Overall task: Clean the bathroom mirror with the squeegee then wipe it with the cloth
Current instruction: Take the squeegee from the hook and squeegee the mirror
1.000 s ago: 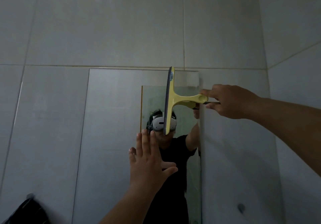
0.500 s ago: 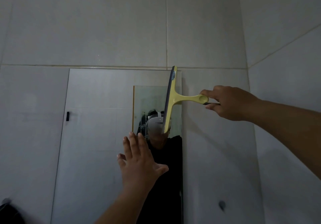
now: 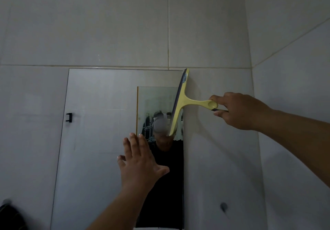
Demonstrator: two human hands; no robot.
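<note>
A frameless rectangular mirror hangs on the grey tiled wall. A yellow squeegee with a dark rubber blade stands almost upright along the mirror's right edge, its top at the upper right corner. My right hand grips its handle from the right. My left hand is flat and spread in front of the lower middle of the mirror, holding nothing. No cloth is in view.
A small black hook shows in the mirror at its left side. A dark object sits at the bottom left corner. The side wall meets the mirror wall on the right, and a dark spot marks the tile below.
The squeegee has slid right across the glass, from the mirror's middle to its right edge. My left hand has stayed spread in front of the mirror.
</note>
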